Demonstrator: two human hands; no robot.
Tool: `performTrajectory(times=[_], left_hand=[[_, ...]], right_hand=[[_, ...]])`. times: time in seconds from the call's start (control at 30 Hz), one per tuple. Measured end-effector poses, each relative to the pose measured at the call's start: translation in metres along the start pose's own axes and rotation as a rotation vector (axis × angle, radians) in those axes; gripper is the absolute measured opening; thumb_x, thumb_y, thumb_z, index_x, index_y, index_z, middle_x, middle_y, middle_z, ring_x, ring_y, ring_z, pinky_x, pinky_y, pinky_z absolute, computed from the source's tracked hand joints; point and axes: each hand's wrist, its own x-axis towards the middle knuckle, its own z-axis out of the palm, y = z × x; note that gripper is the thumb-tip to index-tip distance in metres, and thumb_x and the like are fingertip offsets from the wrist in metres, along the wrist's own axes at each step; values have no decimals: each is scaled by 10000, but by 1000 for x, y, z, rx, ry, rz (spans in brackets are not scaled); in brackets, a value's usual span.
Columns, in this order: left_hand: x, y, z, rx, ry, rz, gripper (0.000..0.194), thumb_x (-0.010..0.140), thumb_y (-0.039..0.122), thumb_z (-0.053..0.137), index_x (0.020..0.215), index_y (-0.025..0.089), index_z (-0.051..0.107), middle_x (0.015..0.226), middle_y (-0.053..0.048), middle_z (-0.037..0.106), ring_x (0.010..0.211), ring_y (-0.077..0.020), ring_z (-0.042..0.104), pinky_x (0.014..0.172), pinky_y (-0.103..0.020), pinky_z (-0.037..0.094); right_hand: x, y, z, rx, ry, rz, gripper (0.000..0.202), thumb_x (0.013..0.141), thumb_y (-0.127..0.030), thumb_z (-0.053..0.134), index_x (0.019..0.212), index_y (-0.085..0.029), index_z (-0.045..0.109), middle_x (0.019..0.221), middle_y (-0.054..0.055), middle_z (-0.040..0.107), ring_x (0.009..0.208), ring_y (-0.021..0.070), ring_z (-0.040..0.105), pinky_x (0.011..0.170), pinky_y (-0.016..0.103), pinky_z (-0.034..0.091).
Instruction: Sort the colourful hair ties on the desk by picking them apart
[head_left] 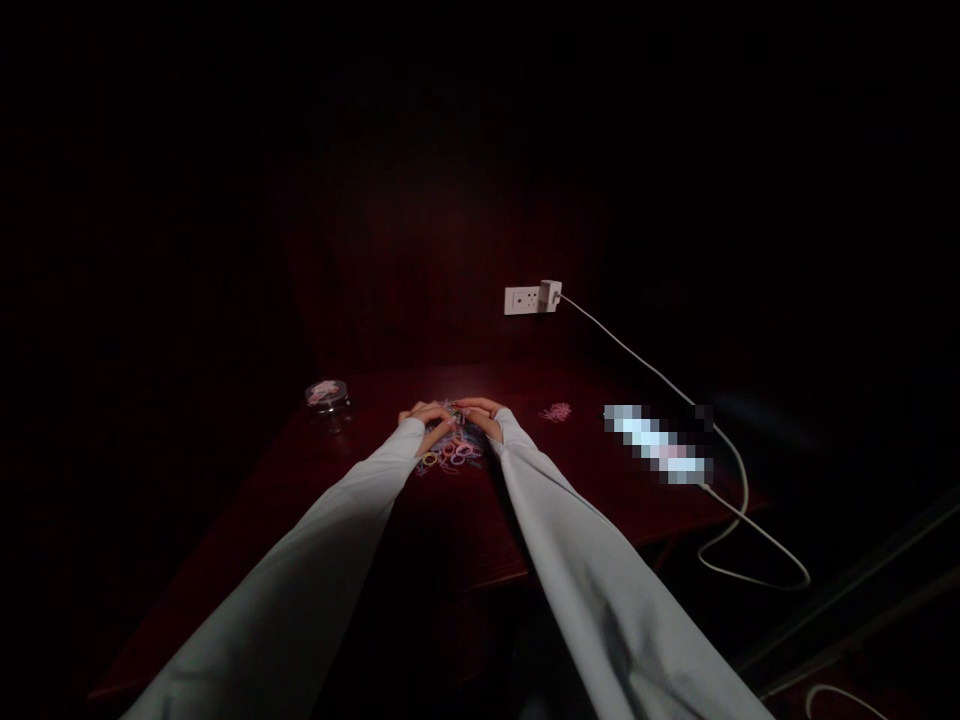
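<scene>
A pile of small colourful bands or rings [454,455] lies on the dark red table [465,530], partly under my hands. My left hand [429,420] rests at the pile's left side, fingers curved inward over it. From the right, my right hand [481,415] curves round the far side of the same pile, its fingers apart from the thumb. The fingertips of both hands come close together among the bands. Whether a single band lies between any fingers is too small to tell.
A clear round jar [328,405] with pink things at its lid stands at the left. A small pink heap [556,412] lies to the right. Farther right is a blurred bright device [660,445] with a white cable [637,358] running to a wall socket [523,300].
</scene>
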Motion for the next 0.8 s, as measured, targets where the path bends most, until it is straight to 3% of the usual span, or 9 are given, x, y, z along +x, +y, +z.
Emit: performTrajectory(times=[0.13,0.27,0.4,0.53,0.8], left_hand=[[-6,2,-4,74,-6,-1,150,935,276,605,978,261,748,1161,-17,740,1143,-245,573,985,-433,285],[-8,3,-11,92,-33,-14,395,835,156,610,1184,317,703,1342,9,685,1224,-258,537,963,-431,272],[-8,7,-7,43,-61,4,307,894,227,586,1143,332,733,1308,11,714,1251,-262,527,995,-453,273],[-6,9,4,28,-6,-35,181,918,341,647,1029,301,784,1256,-30,741,1235,-287,547,1013,-474,287],[-1,1,4,55,4,-81,141,935,290,647,910,289,786,1123,-21,754,1179,-249,562,1018,-446,278]], right_hand=[[0,-1,-2,-22,21,0,368,688,-460,808,947,-200,775,1000,76,810,958,242,756,983,399,550],[0,-3,-4,-60,47,2,379,701,-482,793,939,-187,785,916,76,813,896,235,758,923,378,566],[-1,-4,-2,-59,53,-13,369,706,-472,791,941,-187,786,960,82,813,916,232,759,926,370,564],[-2,-5,2,-65,22,-14,358,704,-467,799,932,-192,786,990,86,811,949,236,758,950,378,559],[-3,-1,3,-59,-51,26,353,702,-460,789,938,-198,780,950,72,806,881,218,752,917,379,568]])
